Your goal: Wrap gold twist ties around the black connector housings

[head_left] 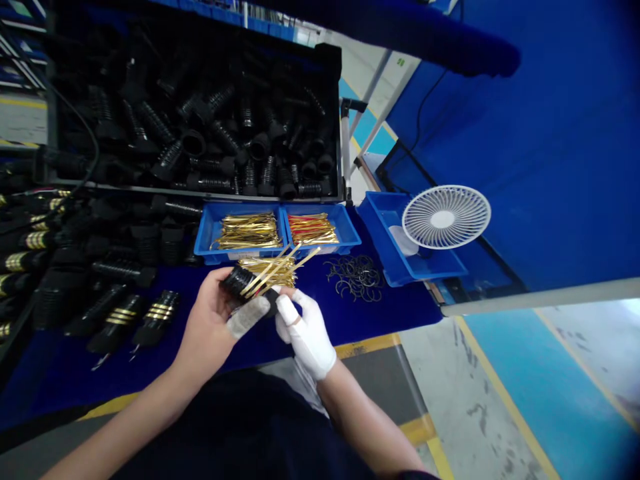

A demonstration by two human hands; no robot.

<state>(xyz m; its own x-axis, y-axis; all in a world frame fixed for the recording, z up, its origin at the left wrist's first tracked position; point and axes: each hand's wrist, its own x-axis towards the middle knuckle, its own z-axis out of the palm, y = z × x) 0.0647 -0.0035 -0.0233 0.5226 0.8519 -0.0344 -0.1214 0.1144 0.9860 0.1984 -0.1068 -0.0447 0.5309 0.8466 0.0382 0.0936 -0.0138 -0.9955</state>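
My left hand [220, 313], with a white cover on its thumb, is closed around a black ribbed cylinder [240, 281]. Several thin gold strips [273, 272] stick out from it, up and to the right, with a bit of red at their base. My right hand [307, 333], in a white glove with some fingertips bare, is closed at the other, darker end of the same cylinder. The fingers partly cover it. Just behind the hands lies a pile of loose gold strips [280, 267] on the blue cloth [320, 323].
Two blue trays hold gold strips [250, 230] and gold and red strips [314, 229]. A black crate [200, 193] of ribbed cylinders stands behind. Banded cylinders [159, 313] lie left. Black rings [356, 277] and a white fan [445, 217] over a blue bin [430, 267] are right.
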